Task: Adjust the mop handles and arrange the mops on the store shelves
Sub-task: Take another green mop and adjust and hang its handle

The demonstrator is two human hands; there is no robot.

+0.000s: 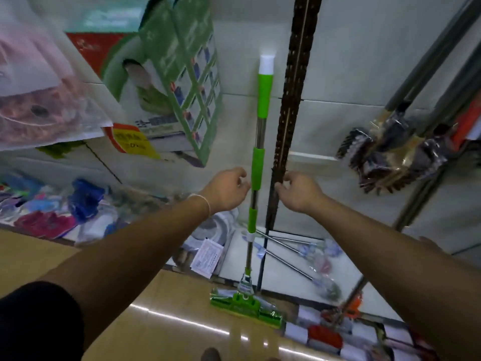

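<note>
The green mop handle (257,173) stands upright between the left hand (229,190) and right hand (299,190); both loosely apart, gripping nothing.

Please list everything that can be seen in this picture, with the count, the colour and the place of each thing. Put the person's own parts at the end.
mop: one, green and steel with a white cap, upright against the wall, its head on the floor.
slotted rail: one, dark brown, vertical on the wall, right of the mop.
brushes: a bundle, count unclear, dark bristles and grey handles, hanging at right.
box: one, green and white, on the shelf at upper left.
steel handles: two, lying low on the ledge behind the mop.
packaged goods: several, mixed colours, on the left shelf.
left hand: one, open, beside the mop handle.
right hand: one, open, fingers at the rail.
</note>
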